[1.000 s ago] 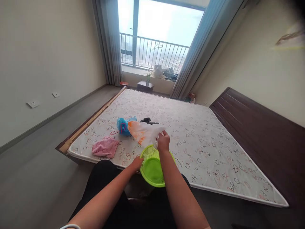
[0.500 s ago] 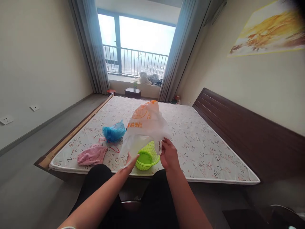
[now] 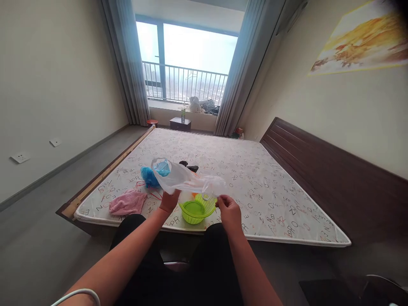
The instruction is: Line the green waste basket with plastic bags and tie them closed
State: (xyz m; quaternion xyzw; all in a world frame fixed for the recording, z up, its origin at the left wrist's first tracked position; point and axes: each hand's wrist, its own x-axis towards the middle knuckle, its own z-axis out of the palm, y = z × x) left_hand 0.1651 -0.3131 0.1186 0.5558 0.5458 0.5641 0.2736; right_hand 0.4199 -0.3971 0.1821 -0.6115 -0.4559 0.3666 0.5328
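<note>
A thin white plastic bag (image 3: 181, 182) stretches sideways above the mattress, its mouth loop standing up at the left. My left hand (image 3: 169, 202) is closed on the bag's lower left part. The fingertips of my right hand (image 3: 229, 210) are pinched at its right end, beside the rim of a light green basket (image 3: 194, 217). This basket stands on the mattress (image 3: 270, 191) between my hands, partly under the bag. Left of my left hand lie a pink cloth (image 3: 128, 203) with a red cord and a crumpled blue plastic bag (image 3: 148, 176).
Behind the white bag lies a small black object (image 3: 192, 168). A dark headboard (image 3: 334, 182) bounds the bed on the right, and a wooden bed rail (image 3: 108, 172) on the left. A small nightstand (image 3: 180, 124) with a bottle stands beyond the bed.
The white bag has dropped from standing tall to lying low and stretched sideways. My left hand has moved up and slightly left. The black object behind the bag now shows.
</note>
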